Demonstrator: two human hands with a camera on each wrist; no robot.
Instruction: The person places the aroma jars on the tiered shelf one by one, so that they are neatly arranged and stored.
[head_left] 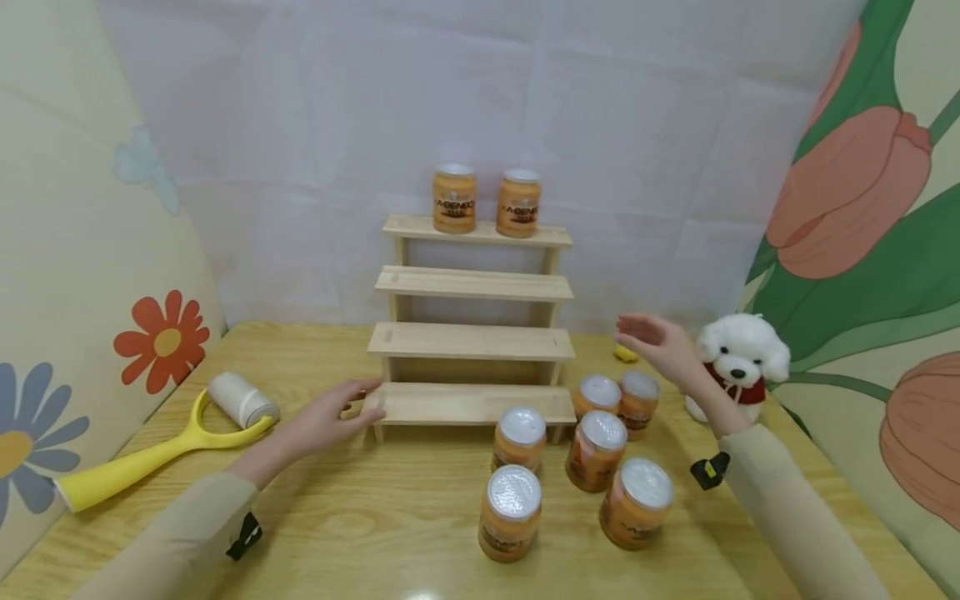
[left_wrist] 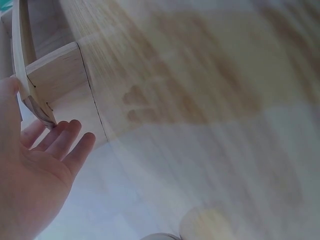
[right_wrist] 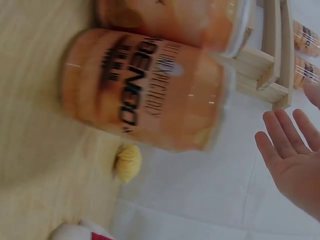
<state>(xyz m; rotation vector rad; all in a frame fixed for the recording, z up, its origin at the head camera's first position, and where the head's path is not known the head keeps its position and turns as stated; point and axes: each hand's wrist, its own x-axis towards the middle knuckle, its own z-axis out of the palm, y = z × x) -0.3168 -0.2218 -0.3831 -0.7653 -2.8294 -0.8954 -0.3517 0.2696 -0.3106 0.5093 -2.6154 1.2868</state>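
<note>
A four-step structure with too many boards to miss, a wooden step shelf (head_left: 472, 340), stands mid-table against the white backdrop. My left hand (head_left: 337, 412) holds the left end of its lowest board; in the left wrist view the thumb and fingers (left_wrist: 67, 137) straddle that board's end. Raised to the right of the shelf, my right hand (head_left: 660, 346) holds nothing, its fingers loosely bent. Below and left of it, orange jars (head_left: 637, 408) with silvery lids stand in a group. One jar (right_wrist: 145, 90) fills much of the right wrist view. Two jars (head_left: 454, 200) sit on the top board.
A yellow-handled roller (head_left: 135, 467) with a pale cylinder lies at the left. On the right sits a white plush dog (head_left: 742, 358) in red. A small yellow object (head_left: 625, 353) lies behind the jars. Patterned cloth panels flank the table on both sides.
</note>
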